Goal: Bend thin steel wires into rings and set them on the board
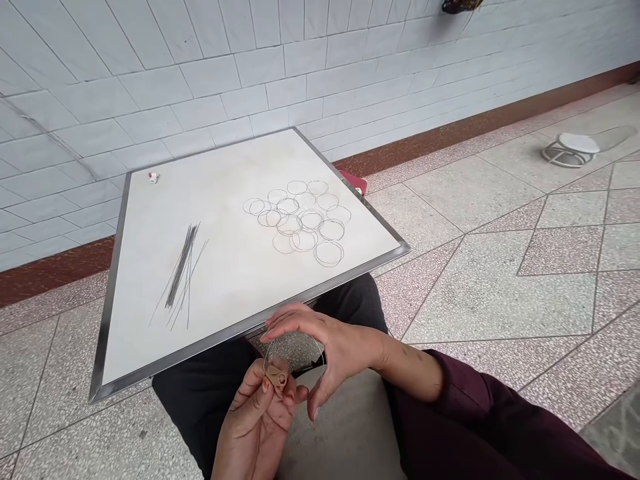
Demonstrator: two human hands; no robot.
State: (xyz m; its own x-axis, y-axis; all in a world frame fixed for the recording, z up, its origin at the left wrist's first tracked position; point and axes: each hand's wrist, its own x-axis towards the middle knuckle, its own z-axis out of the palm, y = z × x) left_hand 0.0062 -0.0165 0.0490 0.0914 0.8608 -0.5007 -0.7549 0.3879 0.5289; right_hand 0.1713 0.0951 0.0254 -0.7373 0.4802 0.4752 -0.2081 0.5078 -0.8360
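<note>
My left hand [260,417] is closed in a pinch, low in the view. Between its thumb and fingers is a small folded tan piece [275,375] with a curled end; its material is unclear. A thin wire ring [323,363] rises from that pinch. Around the ring's far and right sides, my right hand [330,347] curves in a wide C, thumb and fingers apart. Part of the ring is hidden by those fingers, and I cannot tell how firmly they touch it. Both hands are over my lap, just below the table edge.
The white table [225,160] has a metal rim. On it lie several wire rings [329,253], overlapping at right, a bundle of straight wires [181,267] at left, and a small red-and-white object [154,177] in the far corner. A white stool [575,148] stands right; a tiled wall [210,80] is behind.
</note>
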